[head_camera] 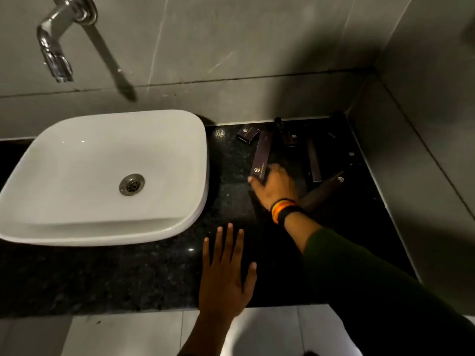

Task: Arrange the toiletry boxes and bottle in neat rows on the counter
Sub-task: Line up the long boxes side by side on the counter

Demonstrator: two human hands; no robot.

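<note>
Several dark brown toiletry boxes lie scattered on the black granite counter to the right of the sink. My right hand grips the near end of a long box that points toward the wall. A small square box sits near the wall. A dark bottle stands behind, hard to make out in shadow. Another long box lies to the right, and one more slants beside my wrist. My left hand hovers flat over the counter's front, fingers spread, holding nothing.
A white basin fills the left of the counter, with a chrome wall tap above it. Grey tiled walls close in the back and right side. The counter's front edge drops to a pale tiled floor.
</note>
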